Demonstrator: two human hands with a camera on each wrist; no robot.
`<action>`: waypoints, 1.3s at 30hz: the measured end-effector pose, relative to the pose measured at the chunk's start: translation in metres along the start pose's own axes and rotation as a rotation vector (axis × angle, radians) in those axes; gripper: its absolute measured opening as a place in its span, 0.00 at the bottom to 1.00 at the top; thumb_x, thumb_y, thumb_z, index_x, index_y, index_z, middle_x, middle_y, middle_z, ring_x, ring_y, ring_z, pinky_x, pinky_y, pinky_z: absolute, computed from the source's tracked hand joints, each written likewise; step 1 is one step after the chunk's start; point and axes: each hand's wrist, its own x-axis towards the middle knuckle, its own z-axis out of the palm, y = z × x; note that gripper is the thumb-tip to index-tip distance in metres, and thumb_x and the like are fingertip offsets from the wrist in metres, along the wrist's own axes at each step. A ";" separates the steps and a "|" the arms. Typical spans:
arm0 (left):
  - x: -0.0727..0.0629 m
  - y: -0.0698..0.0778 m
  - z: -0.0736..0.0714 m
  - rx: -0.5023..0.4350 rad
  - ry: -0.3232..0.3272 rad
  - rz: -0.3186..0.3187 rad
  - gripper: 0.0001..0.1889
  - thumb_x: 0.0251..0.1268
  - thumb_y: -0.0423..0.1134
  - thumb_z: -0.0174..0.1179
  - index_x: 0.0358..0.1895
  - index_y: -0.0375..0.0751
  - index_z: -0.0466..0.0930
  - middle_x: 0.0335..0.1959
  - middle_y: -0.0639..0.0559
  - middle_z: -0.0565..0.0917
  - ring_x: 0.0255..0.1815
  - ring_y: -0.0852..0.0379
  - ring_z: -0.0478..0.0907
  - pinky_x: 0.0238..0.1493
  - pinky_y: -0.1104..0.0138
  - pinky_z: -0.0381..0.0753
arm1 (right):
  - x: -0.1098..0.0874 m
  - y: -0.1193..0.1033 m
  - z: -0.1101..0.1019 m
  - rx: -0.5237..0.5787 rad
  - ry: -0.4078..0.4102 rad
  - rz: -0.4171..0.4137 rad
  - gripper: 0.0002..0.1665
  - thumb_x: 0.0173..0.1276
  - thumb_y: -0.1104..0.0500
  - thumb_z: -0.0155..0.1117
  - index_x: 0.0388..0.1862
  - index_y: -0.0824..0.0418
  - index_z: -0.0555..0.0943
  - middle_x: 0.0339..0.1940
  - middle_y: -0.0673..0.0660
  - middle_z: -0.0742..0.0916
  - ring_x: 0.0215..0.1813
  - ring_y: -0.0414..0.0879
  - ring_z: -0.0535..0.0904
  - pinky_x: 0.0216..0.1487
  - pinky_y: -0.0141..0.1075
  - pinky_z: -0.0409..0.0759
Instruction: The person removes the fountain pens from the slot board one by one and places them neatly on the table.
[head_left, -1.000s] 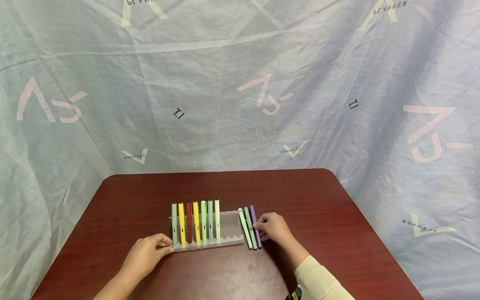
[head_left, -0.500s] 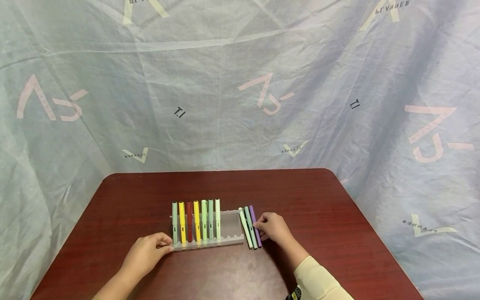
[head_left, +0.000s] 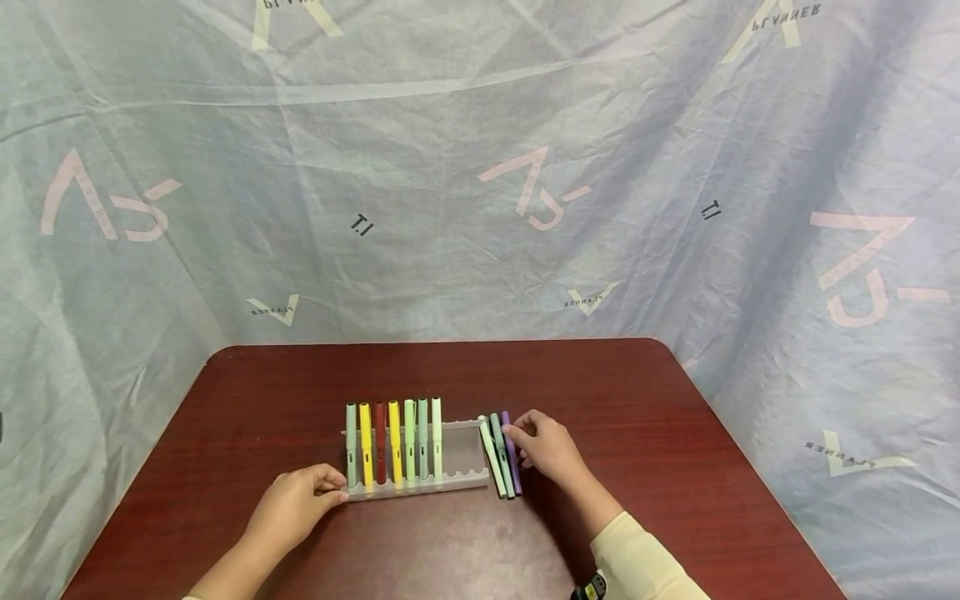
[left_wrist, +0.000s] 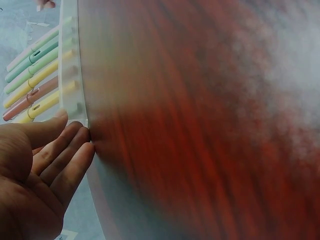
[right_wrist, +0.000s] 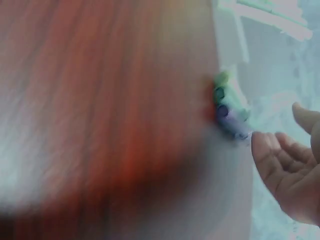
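Purple pen point(head_left: 513, 463), rack point(head_left: 452, 485) seemingly greyish

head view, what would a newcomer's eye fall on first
Probably the seven colourful pens lined up in the clear rack, on the dark red table. Next, three pens side by side at the rack's right end. Then the left hand at the rack's left end and the right hand at the purple pen.

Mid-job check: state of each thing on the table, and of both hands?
Pen rack: partly filled, right-hand slots bare
Seven racked pens: side by side in the slots
Pale green loose pen: lying slanted beside the rack's right end
Teal loose pen: lying between the pale green and purple ones
Purple pen: outside the rack, rightmost
Left hand: at the rack's near-left corner
Right hand: at the purple pen, contact unclear
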 end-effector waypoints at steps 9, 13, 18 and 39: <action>-0.001 -0.001 0.001 -0.004 -0.010 -0.021 0.06 0.58 0.45 0.70 0.38 0.54 0.84 0.35 0.61 0.87 0.39 0.55 0.85 0.43 0.54 0.83 | -0.009 -0.028 0.019 0.162 -0.204 -0.170 0.19 0.70 0.46 0.64 0.46 0.60 0.84 0.35 0.64 0.87 0.35 0.54 0.85 0.40 0.47 0.85; -0.001 -0.001 0.001 -0.007 -0.005 -0.016 0.06 0.58 0.44 0.70 0.37 0.54 0.84 0.34 0.61 0.87 0.39 0.56 0.85 0.43 0.54 0.83 | -0.009 -0.030 0.036 0.117 -0.213 -0.215 0.21 0.69 0.45 0.64 0.49 0.60 0.84 0.38 0.58 0.89 0.38 0.52 0.87 0.40 0.43 0.85; -0.001 -0.001 0.001 -0.007 -0.002 -0.019 0.06 0.57 0.44 0.70 0.37 0.53 0.84 0.34 0.61 0.87 0.38 0.56 0.85 0.43 0.54 0.83 | -0.007 -0.037 0.056 0.114 -0.200 -0.234 0.22 0.69 0.47 0.65 0.52 0.62 0.84 0.43 0.55 0.89 0.39 0.50 0.88 0.38 0.37 0.84; 0.000 0.001 0.001 -0.005 0.011 -0.015 0.06 0.57 0.43 0.71 0.36 0.53 0.84 0.33 0.62 0.87 0.37 0.56 0.85 0.42 0.54 0.83 | -0.006 -0.060 0.076 0.157 -0.108 -0.235 0.10 0.68 0.50 0.66 0.40 0.55 0.83 0.35 0.52 0.89 0.34 0.44 0.86 0.35 0.34 0.84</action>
